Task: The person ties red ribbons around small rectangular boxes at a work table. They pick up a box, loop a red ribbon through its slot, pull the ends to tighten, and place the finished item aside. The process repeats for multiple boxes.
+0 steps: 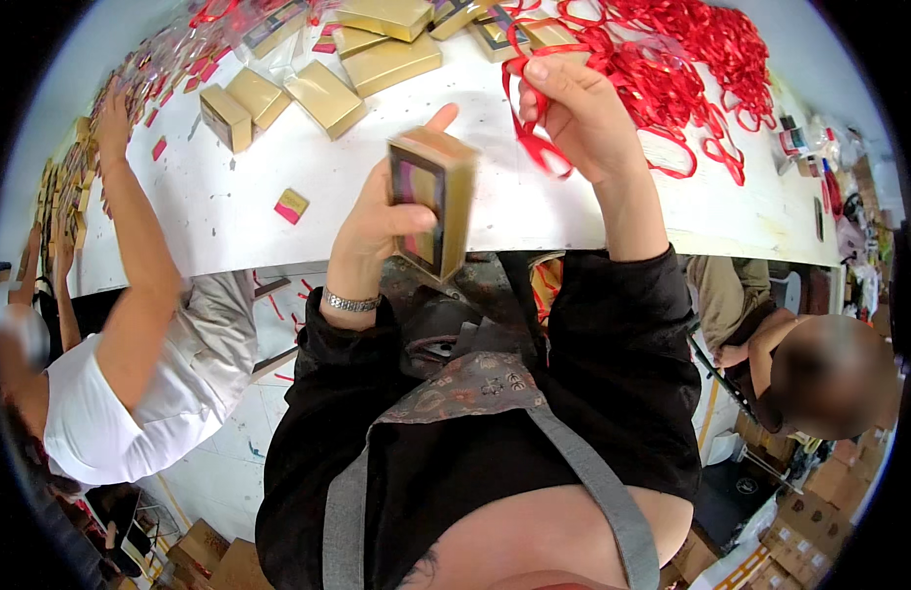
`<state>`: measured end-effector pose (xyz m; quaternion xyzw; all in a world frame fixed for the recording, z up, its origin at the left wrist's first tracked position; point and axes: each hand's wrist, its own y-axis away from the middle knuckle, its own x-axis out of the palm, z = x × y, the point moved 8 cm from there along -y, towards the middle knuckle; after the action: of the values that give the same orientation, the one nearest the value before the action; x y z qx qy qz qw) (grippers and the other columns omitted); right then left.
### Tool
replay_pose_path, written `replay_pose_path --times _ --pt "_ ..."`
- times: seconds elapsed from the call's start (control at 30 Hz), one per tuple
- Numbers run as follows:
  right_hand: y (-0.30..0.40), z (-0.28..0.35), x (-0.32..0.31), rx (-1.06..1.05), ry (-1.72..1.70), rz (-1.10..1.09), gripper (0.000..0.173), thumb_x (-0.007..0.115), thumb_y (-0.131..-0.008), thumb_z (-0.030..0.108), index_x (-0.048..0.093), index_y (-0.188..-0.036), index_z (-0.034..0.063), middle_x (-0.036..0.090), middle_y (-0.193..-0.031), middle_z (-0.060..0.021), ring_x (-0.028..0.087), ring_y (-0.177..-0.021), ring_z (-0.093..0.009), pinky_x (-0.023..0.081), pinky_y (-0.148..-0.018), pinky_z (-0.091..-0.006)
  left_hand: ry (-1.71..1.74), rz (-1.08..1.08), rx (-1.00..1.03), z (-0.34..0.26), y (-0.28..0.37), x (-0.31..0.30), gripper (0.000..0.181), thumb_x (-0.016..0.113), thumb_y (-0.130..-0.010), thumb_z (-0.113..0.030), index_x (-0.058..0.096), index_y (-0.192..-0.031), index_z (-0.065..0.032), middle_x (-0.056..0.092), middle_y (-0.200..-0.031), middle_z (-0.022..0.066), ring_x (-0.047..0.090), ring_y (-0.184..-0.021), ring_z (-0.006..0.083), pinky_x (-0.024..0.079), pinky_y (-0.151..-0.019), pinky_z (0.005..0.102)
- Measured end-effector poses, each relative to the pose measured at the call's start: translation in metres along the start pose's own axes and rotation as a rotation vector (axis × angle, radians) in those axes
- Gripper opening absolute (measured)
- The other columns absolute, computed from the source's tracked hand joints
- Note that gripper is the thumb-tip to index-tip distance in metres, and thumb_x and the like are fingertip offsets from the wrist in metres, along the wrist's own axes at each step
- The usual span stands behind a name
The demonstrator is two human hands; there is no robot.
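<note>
A small gold box (455, 199) with a dark-framed front panel stands upright in my left hand (374, 214), its thumb across the panel. The box looks slightly blurred. To the right, above the table, my right hand (584, 122) pinches a looped red ribbon (533, 140) between thumb and fingers; the ribbon hangs down in loops beside the palm. Hand and ribbon are apart from the box. Beyond my right hand lies a large heap of red ribbon loops (662, 74). Several gold boxes (326, 99) lie beyond my left hand.
The white table (263, 228) spans the view. On it lie a small gold-and-pink card (291, 206) and, at the far left, many small pink-and-gold pieces (160, 81). A co-worker's arm (138, 214) reaches in from the left. Another person (780, 354) sits at the right.
</note>
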<state>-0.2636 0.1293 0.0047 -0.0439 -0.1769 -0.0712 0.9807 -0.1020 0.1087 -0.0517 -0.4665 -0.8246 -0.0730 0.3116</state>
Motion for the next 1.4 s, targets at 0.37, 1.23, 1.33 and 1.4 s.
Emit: replay_pose_path --times 0.37,1.23,1.33,1.4 --pt "0.033 0.007 0.003 0.003 0.297 0.146 0.017 0.060 -0.084 0.007 0.064 -0.099 -0.0008 0.064 -0.078 -0.0044 0.052 -0.064 -0.008 0.041 -0.060 -0.0216 -0.272 0.163 -0.103 -0.018 -0.004 0.016 0.071 0.080 -0.053 -0.027 0.056 -0.112 0.0038 0.056 -0.114 0.0112 0.052 -0.103 0.0164 0.037 -0.093 0.0274" --pt "0.050 -0.066 0.023 0.136 -0.783 0.507 0.025 0.054 -0.090 0.016 0.060 -0.102 -0.0047 0.061 -0.069 -0.0087 0.052 -0.048 -0.011 0.043 -0.049 -0.0216 0.501 0.317 0.199 -0.025 0.030 -0.010 0.082 0.080 -0.058 -0.024 0.043 -0.126 0.0002 0.049 -0.119 0.0115 0.048 -0.079 0.0127 0.039 -0.058 0.0237" --pt "0.037 -0.086 0.020 0.282 -0.552 0.292 0.028 0.052 -0.092 0.021 0.057 -0.106 -0.0023 0.059 -0.066 -0.0050 0.039 -0.039 -0.004 0.033 -0.043 -0.0155 0.507 0.311 0.203 -0.017 0.035 0.006 0.079 0.082 -0.054 -0.021 0.046 -0.121 -0.0014 0.051 -0.105 0.0089 0.051 -0.078 0.0145 0.041 -0.059 0.0246" --pt "0.034 -0.096 0.015 0.327 -0.314 0.149 0.027 0.057 -0.089 0.018 0.054 -0.107 -0.0016 0.057 -0.066 -0.0035 0.039 -0.041 -0.003 0.032 -0.042 -0.0140 0.489 0.392 0.219 -0.023 0.032 0.003 0.076 0.082 -0.056 -0.022 0.047 -0.120 -0.0023 0.049 -0.102 0.0075 0.051 -0.078 0.0146 0.041 -0.059 0.0247"
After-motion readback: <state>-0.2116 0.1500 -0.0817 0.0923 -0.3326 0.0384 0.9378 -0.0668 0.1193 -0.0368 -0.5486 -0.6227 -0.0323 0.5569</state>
